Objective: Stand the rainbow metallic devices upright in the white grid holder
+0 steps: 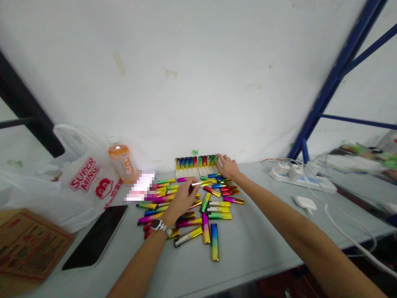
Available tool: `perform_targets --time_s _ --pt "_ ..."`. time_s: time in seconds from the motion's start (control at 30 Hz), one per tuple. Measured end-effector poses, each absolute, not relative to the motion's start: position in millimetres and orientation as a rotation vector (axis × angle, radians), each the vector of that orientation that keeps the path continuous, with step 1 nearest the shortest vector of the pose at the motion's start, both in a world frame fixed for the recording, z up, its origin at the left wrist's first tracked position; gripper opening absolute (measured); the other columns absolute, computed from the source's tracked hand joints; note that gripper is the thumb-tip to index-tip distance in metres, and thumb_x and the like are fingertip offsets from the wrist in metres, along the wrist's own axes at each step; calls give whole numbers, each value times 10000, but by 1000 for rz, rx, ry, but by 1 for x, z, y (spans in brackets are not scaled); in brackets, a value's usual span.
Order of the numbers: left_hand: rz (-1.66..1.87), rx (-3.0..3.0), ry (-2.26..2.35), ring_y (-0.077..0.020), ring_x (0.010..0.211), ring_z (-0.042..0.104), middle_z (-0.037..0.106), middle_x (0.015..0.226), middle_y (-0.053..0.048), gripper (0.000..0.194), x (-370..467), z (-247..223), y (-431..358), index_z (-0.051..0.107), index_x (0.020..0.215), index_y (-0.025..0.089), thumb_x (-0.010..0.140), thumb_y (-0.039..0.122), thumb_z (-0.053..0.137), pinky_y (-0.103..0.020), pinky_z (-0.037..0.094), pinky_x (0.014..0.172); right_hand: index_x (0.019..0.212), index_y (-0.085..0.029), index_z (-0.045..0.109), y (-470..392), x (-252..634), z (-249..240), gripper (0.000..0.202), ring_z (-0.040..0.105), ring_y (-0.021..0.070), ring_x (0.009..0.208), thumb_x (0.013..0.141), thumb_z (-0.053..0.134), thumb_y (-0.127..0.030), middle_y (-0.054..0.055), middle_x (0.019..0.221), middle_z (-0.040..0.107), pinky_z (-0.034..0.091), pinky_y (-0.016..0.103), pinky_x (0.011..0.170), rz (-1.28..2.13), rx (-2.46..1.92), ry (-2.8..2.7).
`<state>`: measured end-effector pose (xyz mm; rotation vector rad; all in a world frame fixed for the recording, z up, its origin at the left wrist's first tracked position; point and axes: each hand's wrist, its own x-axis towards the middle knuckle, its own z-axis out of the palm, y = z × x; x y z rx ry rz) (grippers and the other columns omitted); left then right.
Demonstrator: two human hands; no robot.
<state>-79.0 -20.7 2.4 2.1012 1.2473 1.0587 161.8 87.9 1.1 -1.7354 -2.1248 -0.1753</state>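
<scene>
My left hand (183, 199), with a watch on its wrist, pinches a lighter (203, 183) that is pale at one end and gold-yellow at the other. It hovers over many shiny multicoloured lighters (219, 209) strewn on the table. Against the wall stands a white tray (187, 173) with small cells. A row of upright lighters (190, 162) fills its back edge, with a gap near the middle. At the tray's right end, my right hand (230, 168) has its fingers closed around the last lighter in the row, which they partly hide.
To the left are a plastic bag (89, 178), an orange drink bottle (121, 159), a cardboard box (29, 244) and a dark phone (97, 236). A power strip (302, 180), cables and a white charger (305, 203) lie right. A blue frame post (328, 89) rises behind.
</scene>
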Motion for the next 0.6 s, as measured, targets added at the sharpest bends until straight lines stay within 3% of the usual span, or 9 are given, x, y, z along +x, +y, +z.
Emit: perform_targets --time_s 0.2,0.37,0.43,0.5,0.6 --pt "1104 2037 1245 -152 692 602 656 793 1 310 -77 -3 -20 608 1011 192 942 465 479 -265 486 655 1396 -233 441 91 159 10 439 581 296 1087 983 366 -360 146 1177 583 422 455 921 -51 -1753 -2087" --pt "1200 1912 1189 -162 741 625 675 851 -19 349 -77 -8 -20 615 1029 183 921 499 511 -286 524 685 1464 -205 365 64 147 13 545 585 268 1034 942 458 -332 152 1196 555 425 405 915 41 -1601 -1972" --pt "1236 1884 1177 -163 747 622 680 866 -27 347 -77 -8 -19 630 1025 179 911 492 532 -291 520 702 1332 -195 497 45 134 13 425 586 224 963 955 443 -383 115 1123 580 435 352 890 192 -1410 -1915" --pt "1274 1870 1171 -159 739 607 674 845 -29 332 -76 -7 -18 646 985 170 892 479 568 -283 500 705 1008 -191 633 25 118 13 397 572 203 894 985 363 -481 72 955 606 435 322 855 390 -1228 -1951" --pt "1314 1857 1167 -141 686 555 633 767 -17 326 -75 -4 -19 649 903 155 864 475 605 -258 452 656 812 -200 611 0 90 12 507 553 188 816 967 336 -596 31 821 616 432 303 805 720 -1048 -1907"
